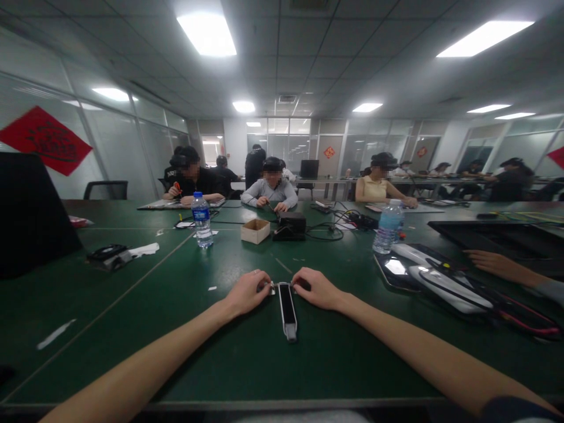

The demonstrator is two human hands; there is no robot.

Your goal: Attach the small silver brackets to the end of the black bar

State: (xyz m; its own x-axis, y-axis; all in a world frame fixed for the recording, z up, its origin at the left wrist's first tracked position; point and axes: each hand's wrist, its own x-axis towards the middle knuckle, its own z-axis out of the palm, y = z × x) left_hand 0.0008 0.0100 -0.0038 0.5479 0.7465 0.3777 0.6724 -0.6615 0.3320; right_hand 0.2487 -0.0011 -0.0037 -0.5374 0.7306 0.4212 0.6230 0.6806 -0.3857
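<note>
A slim, long device lies on the green table in front of me. It has a black top, a white rim and a grey block at its near end. My left hand rests just left of its far end, thumb and fingers pinched together. A small whitish piece shows at those fingertips, too small to name. On the other side, my right hand has its fingers curled closed beside the device's far right corner. Whatever lies between the right fingertips is hidden.
Ahead stand a small open box, a black box with cables, and a water bottle. To the right are another bottle, white-and-black equipment and another person's hand. A dark screen rises at left.
</note>
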